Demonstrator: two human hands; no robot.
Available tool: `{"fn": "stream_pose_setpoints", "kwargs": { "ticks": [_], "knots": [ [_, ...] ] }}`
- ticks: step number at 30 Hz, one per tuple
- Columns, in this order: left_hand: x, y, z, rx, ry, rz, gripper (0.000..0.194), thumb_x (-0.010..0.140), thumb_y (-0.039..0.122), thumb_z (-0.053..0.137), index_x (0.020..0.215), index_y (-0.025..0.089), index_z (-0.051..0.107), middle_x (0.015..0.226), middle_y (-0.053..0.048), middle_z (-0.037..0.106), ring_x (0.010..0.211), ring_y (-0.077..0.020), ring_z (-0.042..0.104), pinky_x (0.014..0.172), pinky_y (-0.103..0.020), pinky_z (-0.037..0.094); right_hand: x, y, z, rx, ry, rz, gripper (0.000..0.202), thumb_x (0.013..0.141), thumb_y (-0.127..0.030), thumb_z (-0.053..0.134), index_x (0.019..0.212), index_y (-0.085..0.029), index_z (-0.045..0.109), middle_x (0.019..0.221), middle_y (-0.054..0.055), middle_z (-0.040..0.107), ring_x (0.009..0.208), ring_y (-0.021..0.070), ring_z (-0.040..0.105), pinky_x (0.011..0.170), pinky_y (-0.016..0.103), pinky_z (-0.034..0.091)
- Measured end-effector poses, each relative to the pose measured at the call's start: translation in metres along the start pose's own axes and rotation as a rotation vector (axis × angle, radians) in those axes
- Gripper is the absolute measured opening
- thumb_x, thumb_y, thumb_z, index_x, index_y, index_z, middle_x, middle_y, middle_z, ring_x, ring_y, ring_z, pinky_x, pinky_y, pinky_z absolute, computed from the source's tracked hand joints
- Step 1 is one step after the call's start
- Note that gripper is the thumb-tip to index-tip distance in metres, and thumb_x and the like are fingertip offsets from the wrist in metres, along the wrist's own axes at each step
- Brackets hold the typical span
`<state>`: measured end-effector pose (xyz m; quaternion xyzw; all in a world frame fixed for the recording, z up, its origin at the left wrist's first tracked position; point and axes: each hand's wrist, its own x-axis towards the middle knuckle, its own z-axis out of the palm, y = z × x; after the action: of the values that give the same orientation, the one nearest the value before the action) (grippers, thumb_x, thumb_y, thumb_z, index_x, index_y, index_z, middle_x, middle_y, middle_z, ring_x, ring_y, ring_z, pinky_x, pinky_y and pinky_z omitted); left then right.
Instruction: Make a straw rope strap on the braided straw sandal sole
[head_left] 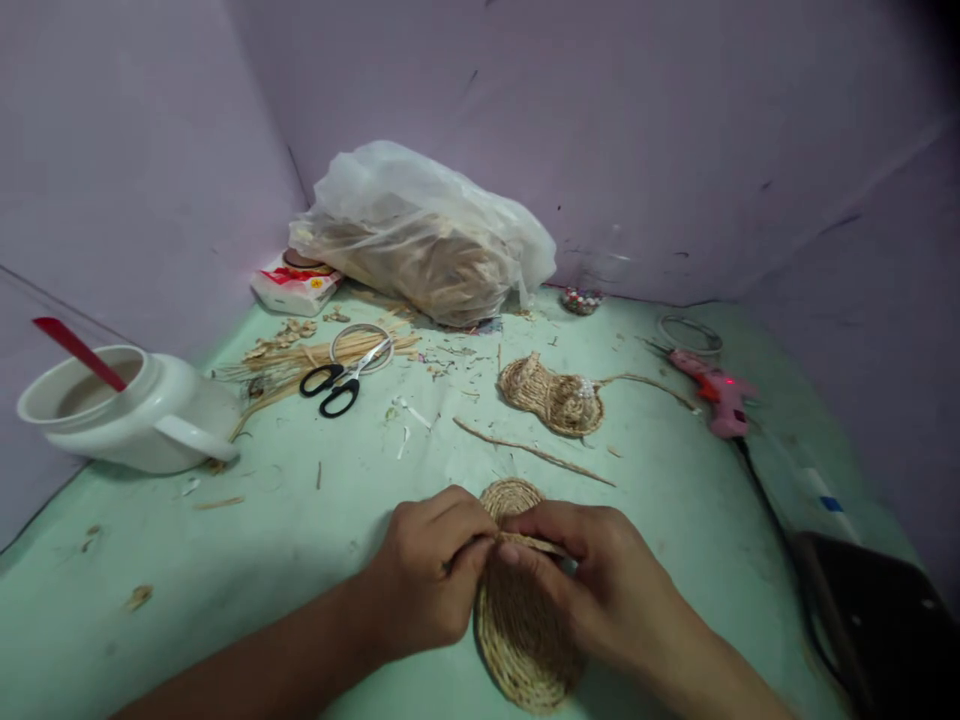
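A woven straw piece of coiled cord (499, 650), with a smaller round at its far end, lies on the table below my hands. Above it my left hand (439, 565) pinches the end of a thin straw strip (538, 546). From the other side my right hand (592, 565) holds the same strip between thumb and forefinger. The hands nearly touch and hide part of the coil's narrow middle. Farther off lies a second, smaller woven piece (551, 395) with a cord tail, and a loose length of cord (536, 450) in front of it.
Black-handled scissors (341, 385) rest on a straw bundle (281, 375). At left is a white jug (176, 400) with a red stick. A plastic bag (435, 240) stands at the back. A pink glue gun (712, 392) and a black object (877, 620) are at right.
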<state>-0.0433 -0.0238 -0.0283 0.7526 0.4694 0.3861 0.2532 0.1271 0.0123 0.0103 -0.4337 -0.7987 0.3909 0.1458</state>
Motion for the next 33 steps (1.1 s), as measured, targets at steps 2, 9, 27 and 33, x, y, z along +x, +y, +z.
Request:
{"fn": "stream_pose_setpoints", "kwargs": {
  "ticks": [2, 9, 27, 33],
  "knots": [
    [-0.001, -0.001, -0.001, -0.030, -0.021, -0.062, 0.011, 0.075, 0.010, 0.049, 0.079, 0.019, 0.055, 0.070, -0.003, 0.057, 0.060, -0.0117, 0.051, 0.054, -0.023, 0.039, 0.001, 0.004, 0.000, 0.046, 0.027, 0.007, 0.020, 0.081, -0.028, 0.050, 0.073, -0.021, 0.067, 0.064, 0.001, 0.066, 0.059, 0.0156, 0.059, 0.055, 0.025, 0.044],
    [0.000, -0.005, -0.002, 0.129, 0.073, -0.393, 0.007, 0.078, 0.023, 0.050, 0.078, 0.021, 0.057, 0.061, 0.001, 0.056, 0.049, -0.0101, 0.047, 0.048, -0.022, 0.036, 0.003, 0.024, 0.004, 0.143, 0.368, 0.054, 0.013, 0.076, -0.025, 0.057, 0.069, -0.021, 0.067, 0.063, 0.002, 0.065, 0.058, 0.0161, 0.060, 0.052, 0.025, 0.046],
    [0.038, 0.013, 0.006, -0.530, -0.039, -1.037, 0.004, 0.057, 0.015, 0.057, 0.058, 0.017, 0.053, 0.042, 0.007, 0.047, 0.035, -0.0054, 0.040, 0.035, -0.017, 0.029, 0.004, 0.043, -0.003, 0.408, 0.558, 0.323, 0.032, 0.077, -0.035, 0.053, 0.103, -0.020, 0.065, 0.081, 0.007, 0.068, 0.063, 0.0173, 0.058, 0.058, 0.032, 0.047],
    [0.038, 0.019, 0.009, -0.681, -0.052, -1.026, 0.012, 0.055, 0.021, 0.062, 0.062, 0.015, 0.053, 0.036, 0.008, 0.046, 0.030, -0.0036, 0.037, 0.030, -0.014, 0.026, 0.000, 0.032, -0.003, 0.651, 0.261, 0.334, 0.053, 0.066, -0.033, 0.064, 0.114, -0.013, 0.052, 0.089, 0.010, 0.065, 0.072, 0.0186, 0.061, 0.063, 0.031, 0.048]
  ]
}}
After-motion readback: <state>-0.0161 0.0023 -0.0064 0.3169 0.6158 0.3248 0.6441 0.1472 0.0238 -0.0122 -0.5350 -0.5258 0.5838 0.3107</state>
